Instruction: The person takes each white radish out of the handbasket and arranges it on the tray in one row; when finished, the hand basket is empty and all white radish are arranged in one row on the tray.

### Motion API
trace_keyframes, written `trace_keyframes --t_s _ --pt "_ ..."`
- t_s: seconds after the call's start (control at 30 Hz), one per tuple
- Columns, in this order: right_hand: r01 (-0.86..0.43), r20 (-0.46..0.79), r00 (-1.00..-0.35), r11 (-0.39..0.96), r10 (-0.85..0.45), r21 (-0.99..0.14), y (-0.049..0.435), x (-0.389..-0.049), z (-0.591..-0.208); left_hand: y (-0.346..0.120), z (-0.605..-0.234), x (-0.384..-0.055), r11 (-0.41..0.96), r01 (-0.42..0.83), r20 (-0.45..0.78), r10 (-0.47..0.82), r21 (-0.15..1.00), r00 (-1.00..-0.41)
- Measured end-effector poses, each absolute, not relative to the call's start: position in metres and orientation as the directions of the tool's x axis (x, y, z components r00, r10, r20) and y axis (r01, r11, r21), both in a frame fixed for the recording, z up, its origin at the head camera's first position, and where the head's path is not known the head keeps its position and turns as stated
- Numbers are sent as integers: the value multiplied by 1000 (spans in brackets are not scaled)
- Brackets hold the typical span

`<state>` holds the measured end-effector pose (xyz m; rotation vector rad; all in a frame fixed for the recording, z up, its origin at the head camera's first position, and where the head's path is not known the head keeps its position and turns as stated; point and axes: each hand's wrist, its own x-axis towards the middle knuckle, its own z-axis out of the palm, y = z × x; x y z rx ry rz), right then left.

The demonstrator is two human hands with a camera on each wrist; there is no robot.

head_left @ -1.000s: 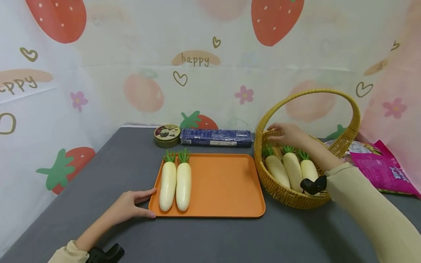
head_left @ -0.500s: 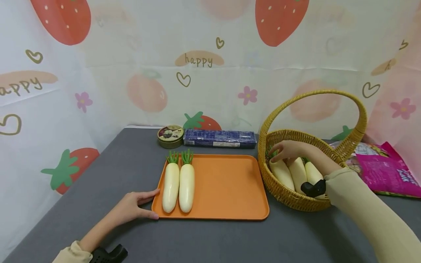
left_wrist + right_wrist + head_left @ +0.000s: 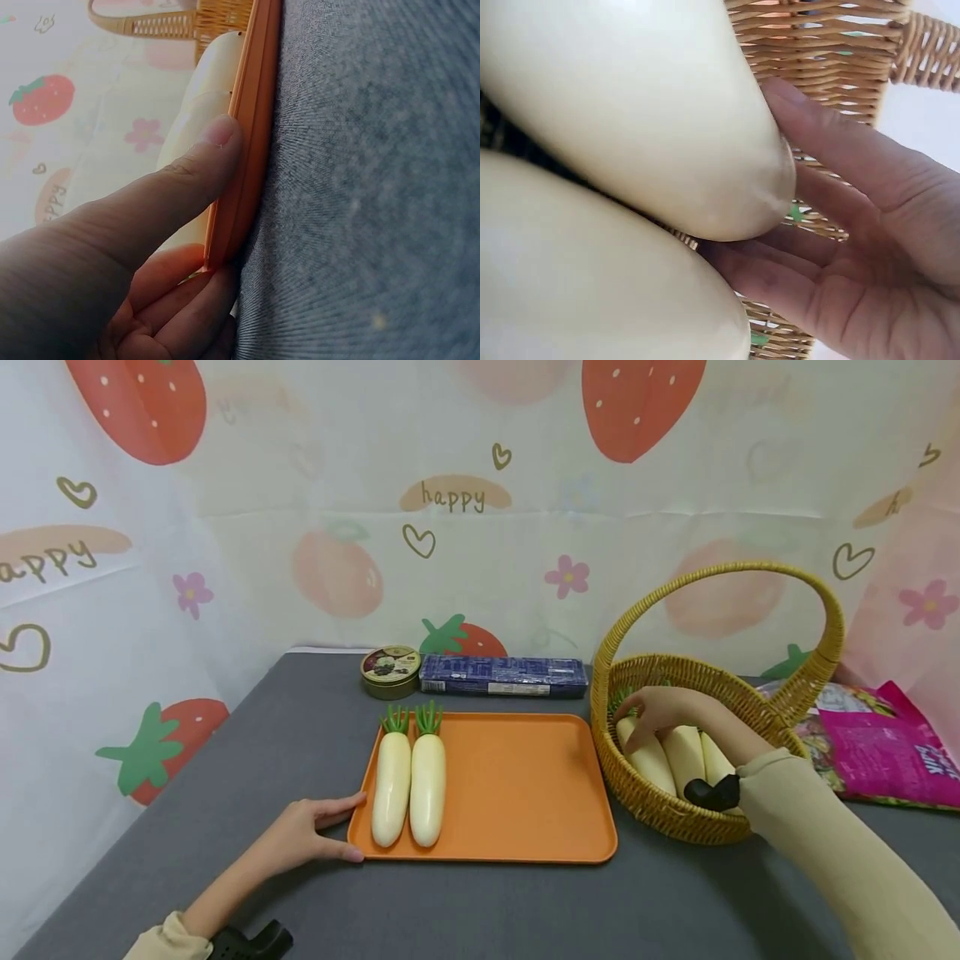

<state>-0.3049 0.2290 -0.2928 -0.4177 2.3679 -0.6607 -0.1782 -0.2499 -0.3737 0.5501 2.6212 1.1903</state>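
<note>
Two white radishes with green tops, one on the left [image 3: 392, 789] and one beside it [image 3: 427, 789], lie side by side on the orange tray [image 3: 525, 785]. My left hand [image 3: 300, 835] holds the tray's near left corner, thumb on the front rim and fingers at the left side. Inside the wicker basket [image 3: 675, 825], my right hand [image 3: 667, 710] grips the top end of the leftmost radish [image 3: 648, 762]. The right wrist view shows thumb and fingers on opposite sides of that radish [image 3: 652, 120]. A middle radish [image 3: 684, 756] and a right one [image 3: 715, 762] lie beside it, partly hidden by the arm.
Behind the tray stand a round tin [image 3: 390, 670] and a long blue packet [image 3: 504, 675]. A pink bag [image 3: 888, 747] lies to the right of the basket. The basket's tall handle [image 3: 731, 568] arches over my right hand. A printed cloth hangs at the back.
My right hand has come down from the basket's back rim onto the leftmost radish and closed round its top. My left hand keeps its place on the tray corner. The view has shifted slightly.
</note>
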Motion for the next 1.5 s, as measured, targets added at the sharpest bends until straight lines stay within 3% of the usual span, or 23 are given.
trace_keyframes --t_s 0.17,0.43,0.67,0.97,1.5 --pt "-42 -484 -767 786 -421 -617 229 -304 -293 -251 -375 -176 590 249 -35 427 768 -903" --pt "51 -501 -740 705 -450 -708 237 -310 -293 -250 -374 -178 604 255 -33 423 755 -905" --pt "38 -451 -736 634 -505 -772 247 -312 -292 -249 -371 -177 612 250 -39 418 750 -908" --pt "-59 -340 -794 620 -504 -782 262 -307 -277 -249 -372 -177 611 227 -51 403 758 -914" --pt "30 -260 -803 400 -536 -916 282 -289 -255 -250 -374 -177 617 256 -36 420 744 -907"
